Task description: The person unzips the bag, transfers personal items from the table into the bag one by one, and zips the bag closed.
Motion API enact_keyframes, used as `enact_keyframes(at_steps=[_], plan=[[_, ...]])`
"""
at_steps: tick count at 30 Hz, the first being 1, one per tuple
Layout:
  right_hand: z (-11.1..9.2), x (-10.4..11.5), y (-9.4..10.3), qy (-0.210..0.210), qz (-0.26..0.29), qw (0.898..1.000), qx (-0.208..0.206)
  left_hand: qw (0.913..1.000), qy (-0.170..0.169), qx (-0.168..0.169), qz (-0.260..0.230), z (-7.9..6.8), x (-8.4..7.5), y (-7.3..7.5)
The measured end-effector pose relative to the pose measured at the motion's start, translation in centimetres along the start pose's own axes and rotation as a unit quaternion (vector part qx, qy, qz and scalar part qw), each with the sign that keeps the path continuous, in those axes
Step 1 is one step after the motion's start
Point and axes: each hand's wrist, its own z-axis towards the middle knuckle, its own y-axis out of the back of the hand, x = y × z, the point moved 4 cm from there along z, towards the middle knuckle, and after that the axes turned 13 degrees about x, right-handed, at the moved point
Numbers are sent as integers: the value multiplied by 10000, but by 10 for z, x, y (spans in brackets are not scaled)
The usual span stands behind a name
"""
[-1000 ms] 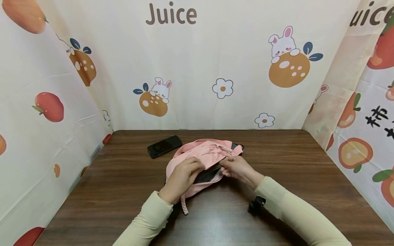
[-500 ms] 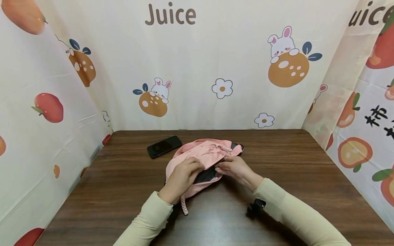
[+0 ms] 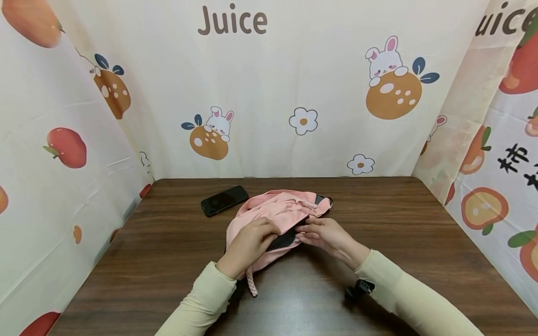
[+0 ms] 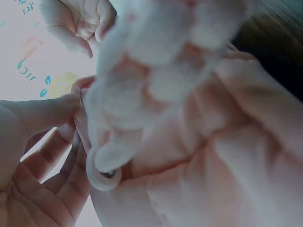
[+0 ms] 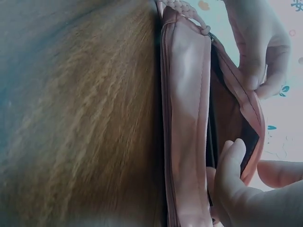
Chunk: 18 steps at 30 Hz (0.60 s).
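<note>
Cream sleeves (image 3: 208, 291): both forearms come in from the near side, left and right, and converge on the pink bag (image 3: 271, 210).
Left hand (image 3: 249, 240): back uppermost; knuckles bent; fingertips directed toward the far right, over the bag's left part.
Left grip: thumb and forefinger pinched together on the upper lip of the bag's mouth; other fingers bent, mostly hidden in the head view.
Right hand (image 3: 332, 238): enters from near right; fingers directed left, toward the other hand.
Right grip: digits bent, somewhat spread, at the right end of the mouth; in the right wrist view some tips sit inside the opening, one digit on the lip's outer side; cannot tell whether cloth is pinched between them.
Bag's lie: middle of the brown table (image 3: 168, 261); long axis slants from near left to far right; mouth runs much the same way, facing the wearer; lips parted, dark lining (image 3: 283, 240) between them.
Braided cord (image 3: 251, 282): hangs from the bag's near-left end onto the wood; blurred and large in the left wrist view.
Phone (image 3: 224, 200): black, screen up; beyond the bag's left side, near but apart.
</note>
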Motion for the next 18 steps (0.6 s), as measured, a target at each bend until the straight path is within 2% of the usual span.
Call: enact_keyframes(at_steps=[7, 13, 16, 18], plan=[[7, 0, 2, 108, -56, 9990, 430, 9997, -207, 105, 112, 0, -2, 0], [10, -1, 0, 80, 217, 9996, 174, 9999, -76, 84, 107, 0, 0, -1], [8, -2, 0, 28, 326, 9995, 47, 9998, 39, 187, 63, 0, 0, -1], [6, -2, -1, 43, 301, 9995, 101, 9995, 103, 280, 43, 0, 0, -1]])
